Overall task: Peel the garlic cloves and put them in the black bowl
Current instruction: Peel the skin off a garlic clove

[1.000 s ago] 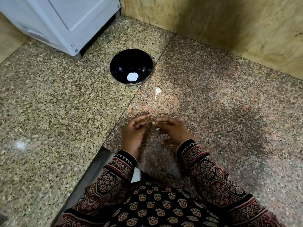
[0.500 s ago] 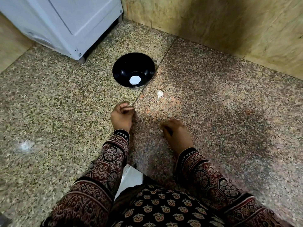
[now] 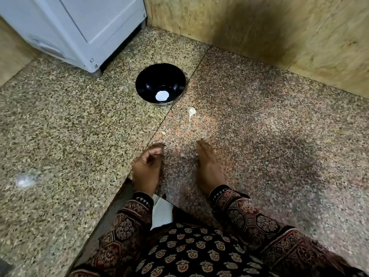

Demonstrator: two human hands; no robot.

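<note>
The black bowl (image 3: 173, 76) stands on the speckled stone counter, a white glare spot on its bottom. A whitish garlic clove with a thin tail (image 3: 191, 111) lies just right of and in front of the bowl. Nearer to me, a small pale garlic piece (image 3: 163, 132) lies on the seam. My left hand (image 3: 146, 168) rests just behind that piece, its fingers curled toward the thumb, and nothing shows in them. My right hand (image 3: 207, 164) rests on its edge with straight fingers. A few pale skin bits (image 3: 182, 155) lie between my hands.
A white appliance (image 3: 79, 27) stands at the back left, close behind the bowl. A tan stone wall (image 3: 259, 27) closes the back and right. The counter's front edge (image 3: 111, 208) runs diagonally at the lower left, by my patterned sleeves.
My hands, which pinched a clove together, have parted. The left hand reached toward the bowl and drew back. The right hand has flattened. A small piece now lies on the seam.
</note>
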